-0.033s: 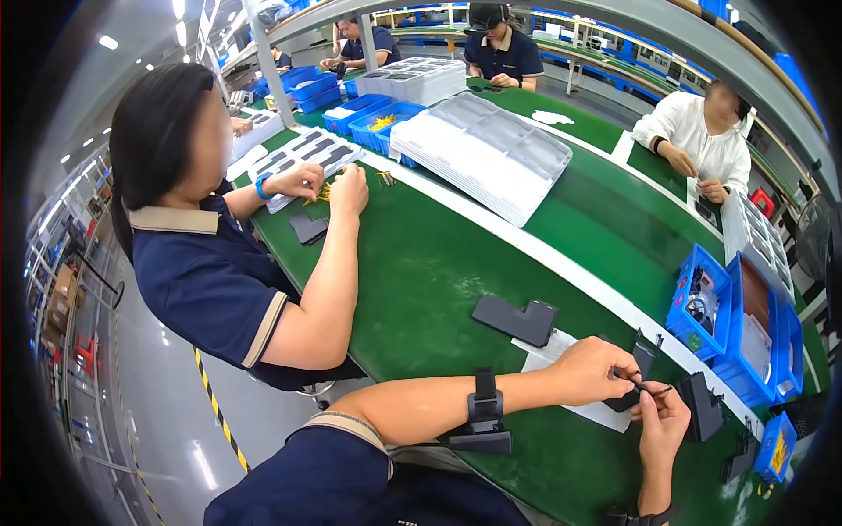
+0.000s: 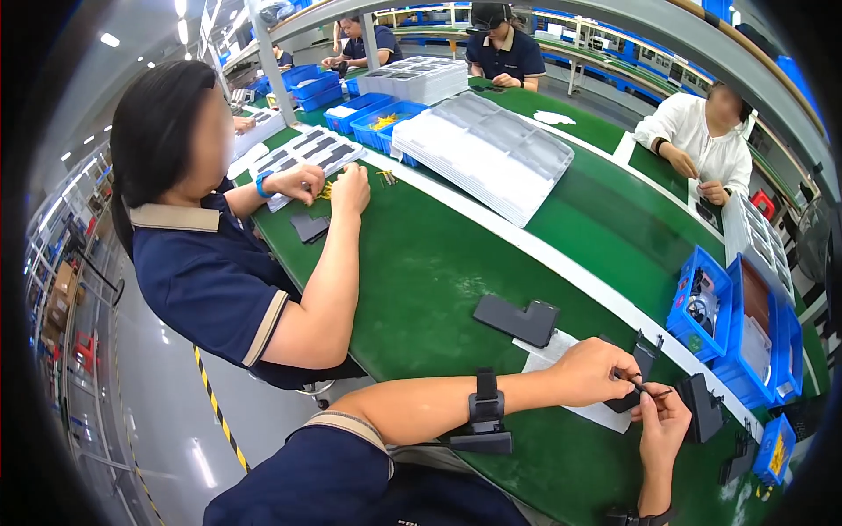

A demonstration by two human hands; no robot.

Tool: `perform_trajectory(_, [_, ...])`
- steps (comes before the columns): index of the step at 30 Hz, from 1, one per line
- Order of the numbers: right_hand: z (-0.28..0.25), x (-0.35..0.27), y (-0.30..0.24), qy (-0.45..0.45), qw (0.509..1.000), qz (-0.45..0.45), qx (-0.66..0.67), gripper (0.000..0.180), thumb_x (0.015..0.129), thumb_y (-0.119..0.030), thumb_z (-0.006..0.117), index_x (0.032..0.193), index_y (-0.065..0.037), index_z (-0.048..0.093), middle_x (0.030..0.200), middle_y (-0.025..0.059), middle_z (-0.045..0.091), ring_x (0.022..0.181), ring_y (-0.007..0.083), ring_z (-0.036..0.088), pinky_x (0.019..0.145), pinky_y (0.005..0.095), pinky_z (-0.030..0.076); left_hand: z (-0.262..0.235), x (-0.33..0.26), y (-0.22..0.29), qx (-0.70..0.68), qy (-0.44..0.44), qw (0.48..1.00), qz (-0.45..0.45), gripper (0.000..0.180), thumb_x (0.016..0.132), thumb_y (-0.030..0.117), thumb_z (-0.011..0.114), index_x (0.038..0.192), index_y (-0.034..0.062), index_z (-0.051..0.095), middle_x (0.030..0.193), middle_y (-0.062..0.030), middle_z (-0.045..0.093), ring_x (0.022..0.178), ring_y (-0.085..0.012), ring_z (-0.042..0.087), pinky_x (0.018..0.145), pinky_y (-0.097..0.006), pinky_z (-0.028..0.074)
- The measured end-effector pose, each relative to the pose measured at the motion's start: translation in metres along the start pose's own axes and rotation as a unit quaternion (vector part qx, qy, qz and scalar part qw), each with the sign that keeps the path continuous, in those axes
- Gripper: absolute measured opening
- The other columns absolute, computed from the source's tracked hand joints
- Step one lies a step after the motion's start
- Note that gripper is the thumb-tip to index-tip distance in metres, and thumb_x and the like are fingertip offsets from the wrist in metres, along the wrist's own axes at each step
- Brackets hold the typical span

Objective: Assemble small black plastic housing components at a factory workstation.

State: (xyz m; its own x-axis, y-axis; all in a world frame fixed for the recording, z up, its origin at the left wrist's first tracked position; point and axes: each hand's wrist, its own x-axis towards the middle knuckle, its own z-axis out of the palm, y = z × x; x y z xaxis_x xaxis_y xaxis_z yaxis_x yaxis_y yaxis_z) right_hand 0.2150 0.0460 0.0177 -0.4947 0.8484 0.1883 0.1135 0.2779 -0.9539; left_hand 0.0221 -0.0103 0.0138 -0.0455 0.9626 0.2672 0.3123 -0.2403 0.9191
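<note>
My left hand [image 2: 593, 370] and my right hand [image 2: 663, 428] meet over the near right part of the green table. Between their fingertips is a small, thin black part [image 2: 643, 387], pinched from both sides; its exact kind is too small to make out. Just below the fingers a black plastic piece [image 2: 619, 404] shows in part over a white sheet [image 2: 545, 357]. Left of the sheet's far end lies a black L-shaped casing [image 2: 516, 320]. More black plastic pieces stand close by: one beyond my fingers [image 2: 647, 352] and a blocky one [image 2: 701, 408] right of my right hand.
Blue bins [image 2: 699, 302] line the right side, with a small blue bin of yellow parts [image 2: 775, 451] nearer me. A stack of pale trays [image 2: 482, 153] lies across the white strip. At my left a co-worker [image 2: 197, 237] handles small parts. Others sit across the table.
</note>
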Motion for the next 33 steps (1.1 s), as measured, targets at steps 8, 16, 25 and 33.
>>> perform_trajectory(8, [-0.003, 0.004, -0.001, -0.020, 0.972, -0.149, -0.179, 0.016, 0.086, 0.011, 0.054, 0.096, 0.006, 0.066, 0.074, 0.0120, 0.065, 0.059, 0.0138, 0.064, 0.054, 0.0253, 0.051, 0.001, 0.001, -0.001, 0.014, 0.023, 1.000, 0.008, 0.018, 0.079, 0.016, 0.066, 0.093, 0.0061, 0.072, 0.082, -0.0082, 0.070, 0.069, -0.0184, 0.064, 0.064, -0.032, 0.051])
perform_trajectory(16, [-0.012, 0.008, -0.006, -0.050, 0.930, -0.255, -0.260, 0.031, 0.081, 0.016, 0.052, 0.105, 0.004, 0.068, 0.094, 0.0178, 0.070, 0.067, 0.0186, 0.066, 0.061, 0.0277, 0.053, -0.004, 0.003, -0.001, -0.020, -0.005, 0.999, -0.049, 0.026, 0.089, 0.025, 0.064, 0.097, 0.0007, 0.072, 0.088, -0.0110, 0.072, 0.075, -0.0154, 0.065, 0.069, -0.030, 0.051])
perform_trajectory(25, [-0.017, 0.004, -0.006, -0.033, 0.999, 0.023, -0.025, 0.009, 0.087, 0.001, 0.065, 0.092, 0.006, 0.070, 0.076, 0.0064, 0.067, 0.066, 0.0100, 0.063, 0.061, 0.0228, 0.051, -0.008, -0.001, 0.014, 0.001, -0.035, 0.999, -0.041, 0.019, 0.084, 0.019, 0.071, 0.092, 0.0023, 0.072, 0.086, -0.0083, 0.072, 0.075, -0.0129, 0.065, 0.069, -0.028, 0.051])
perform_trajectory(33, [-0.013, 0.005, -0.023, -0.035, 0.974, -0.118, -0.192, 0.004, 0.080, 0.002, 0.070, 0.083, 0.004, 0.068, 0.070, 0.0099, 0.065, 0.060, 0.0158, 0.063, 0.056, 0.0260, 0.047, -0.006, -0.002, 0.008, -0.007, -0.031, 0.999, -0.034, 0.027, 0.084, 0.024, 0.074, 0.100, 0.0017, 0.072, 0.090, -0.0104, 0.073, 0.081, -0.0162, 0.068, 0.074, -0.029, 0.052])
